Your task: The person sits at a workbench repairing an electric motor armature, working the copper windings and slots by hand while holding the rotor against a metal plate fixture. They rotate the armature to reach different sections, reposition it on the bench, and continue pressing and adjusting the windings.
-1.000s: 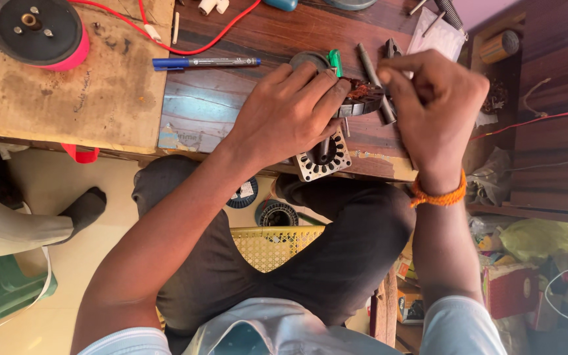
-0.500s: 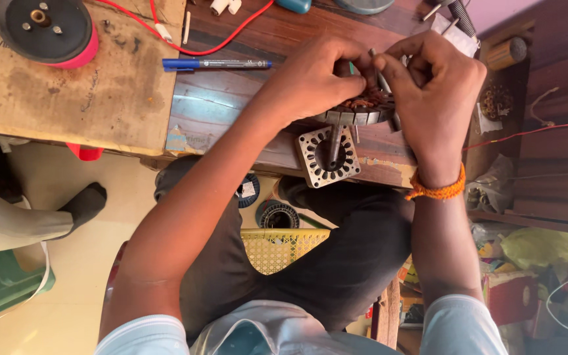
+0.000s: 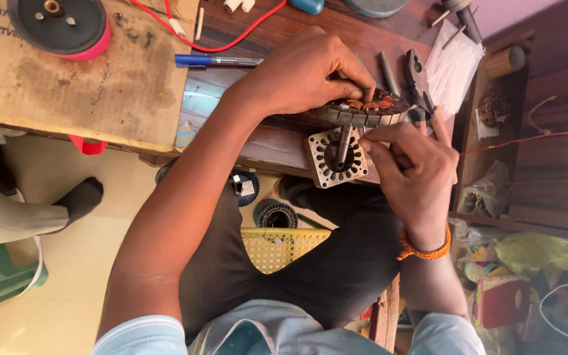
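1. Nearest the camera, below the table edge: a yellow mesh basket (image 3: 283, 244) on the floor, with a small wire spool (image 3: 277, 214) just beyond it.
2. At the table edge lies a square slotted stator core (image 3: 335, 158), flat, with a steel shaft (image 3: 343, 146) standing in its bore. Its slots appear bare of wire.
3. The right hand (image 3: 412, 174), orange band at the wrist, rests just right of that core. Its fingers (image 3: 379, 135) are pinched narrow and reach up to the underside of the round stator; whether they hold a wire cannot be told.
4. The left hand (image 3: 310, 72) clamps the round stator (image 3: 363, 112) by its rim, fingers closed on it, tilted on edge above the table (image 3: 284, 135), touching the right fingertips.
5. Condition of the round stator: grey laminated ring; copper-brown windings show in the upper slots. Judged state: winding is partly seated; dressing of the coils appears unfinished, and the square core is not yet wound.
6. Beyond: pliers (image 3: 419, 79), a blue pen (image 3: 215, 60), a red wire (image 3: 231, 39), and a black-and-pink reel (image 3: 60, 26) on cardboard (image 3: 80, 85).
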A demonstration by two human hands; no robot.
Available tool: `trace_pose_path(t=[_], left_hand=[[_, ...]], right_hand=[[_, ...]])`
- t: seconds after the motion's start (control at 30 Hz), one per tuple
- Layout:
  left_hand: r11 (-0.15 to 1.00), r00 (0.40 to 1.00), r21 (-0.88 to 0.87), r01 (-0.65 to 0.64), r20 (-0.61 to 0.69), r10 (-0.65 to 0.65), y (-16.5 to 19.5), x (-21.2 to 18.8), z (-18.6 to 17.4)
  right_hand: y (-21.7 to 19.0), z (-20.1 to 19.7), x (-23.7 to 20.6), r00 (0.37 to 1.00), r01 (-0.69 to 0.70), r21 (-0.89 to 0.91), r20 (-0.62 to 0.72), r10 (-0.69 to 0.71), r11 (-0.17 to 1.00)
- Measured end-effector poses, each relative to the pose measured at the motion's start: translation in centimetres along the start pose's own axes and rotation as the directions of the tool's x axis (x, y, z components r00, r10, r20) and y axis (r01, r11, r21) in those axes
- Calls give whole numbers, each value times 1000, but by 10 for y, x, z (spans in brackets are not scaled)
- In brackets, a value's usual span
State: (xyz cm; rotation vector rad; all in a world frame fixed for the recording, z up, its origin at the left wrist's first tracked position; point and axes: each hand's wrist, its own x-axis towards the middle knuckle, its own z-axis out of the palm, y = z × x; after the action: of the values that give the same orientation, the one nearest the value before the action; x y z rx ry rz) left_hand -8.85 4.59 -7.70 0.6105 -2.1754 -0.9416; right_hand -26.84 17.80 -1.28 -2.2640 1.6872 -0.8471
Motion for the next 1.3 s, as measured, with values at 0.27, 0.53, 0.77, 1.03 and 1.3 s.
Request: trace_pose_path(t=[0.27, 0.53, 0.77, 1.03, 1.3], left_hand=[[999, 998, -16, 32, 63, -31, 20, -1, -11], [836, 989, 547, 55, -147, 32, 50, -27, 32], [716, 969, 693, -89, -105, 222, 40, -37, 37], [694, 967, 714, -91, -102, 232, 42, -39, 37], [665, 958, 739, -111, -97, 269, 47, -39, 31]], right_hand=[[32, 28, -34, 996, 61, 174, 49, -71, 983], [60, 10, -44, 1000, 15, 126, -13, -14, 992], [56, -20, -30, 996, 1, 48, -94, 3, 999], [61, -8, 11, 985, 149, 120, -108, -136, 982], [79, 5, 47, 990, 129, 187, -79, -116, 974]])
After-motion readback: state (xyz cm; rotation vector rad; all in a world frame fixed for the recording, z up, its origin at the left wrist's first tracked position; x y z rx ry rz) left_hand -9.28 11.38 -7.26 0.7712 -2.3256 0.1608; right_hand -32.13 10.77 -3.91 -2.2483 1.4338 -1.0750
